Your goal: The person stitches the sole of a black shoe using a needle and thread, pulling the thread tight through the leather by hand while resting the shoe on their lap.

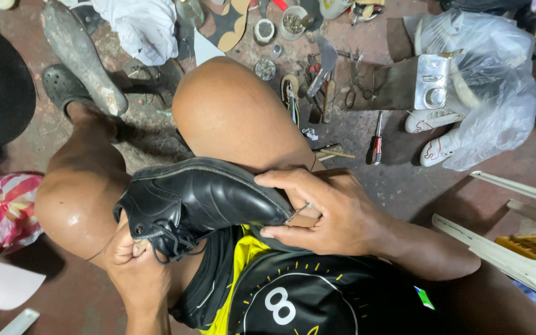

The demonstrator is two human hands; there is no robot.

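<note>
Shoe glossy smooth black leather; floor rough matt concrete; bag at 2 o'clock clear crinkled plastic; shorts matt cloth.

We see a clear plastic bag at upper right on the floor, holding white shoes. At far left lies a crumpled pink-and-white striped bag. No signs or screens.

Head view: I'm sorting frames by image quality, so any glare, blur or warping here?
Head view: soft glare on the black shoe and on the knees; left hand and right hand are sharp; frame corners are dim; wide-lens stretch toward the edges.
</note>
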